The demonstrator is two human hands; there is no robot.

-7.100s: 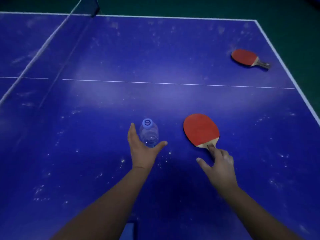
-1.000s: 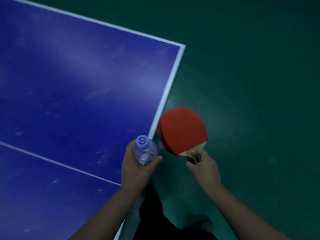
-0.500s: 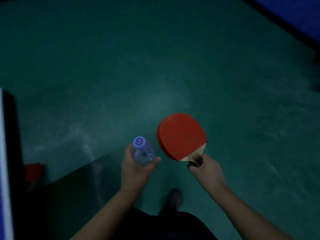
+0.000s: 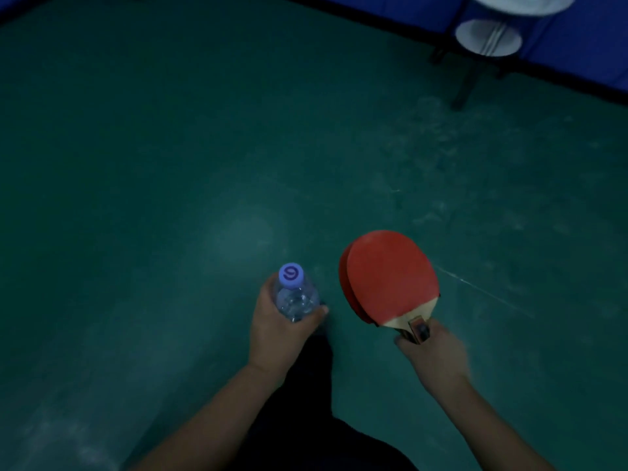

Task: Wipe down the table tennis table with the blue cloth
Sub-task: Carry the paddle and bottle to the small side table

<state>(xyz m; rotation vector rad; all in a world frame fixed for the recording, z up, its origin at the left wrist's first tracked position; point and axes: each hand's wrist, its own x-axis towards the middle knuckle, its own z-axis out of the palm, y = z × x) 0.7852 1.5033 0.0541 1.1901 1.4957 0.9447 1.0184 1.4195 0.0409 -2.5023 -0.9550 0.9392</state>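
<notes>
Hands over a green floor (image 4: 170,164). Left hand (image 4: 278,329) grips a clear bottle (image 4: 295,299) upright, fingers curled round it, purple cap (image 4: 291,275) uppermost. Right hand (image 4: 435,355), just right of the bottle, grips the handles of two stacked red paddles (image 4: 390,275), blades pointing away from the person. Far beyond the paddles, a white round stool (image 4: 487,39) stands before a blue barrier (image 4: 390,8). Neither table nor blue cloth is in view.
</notes>
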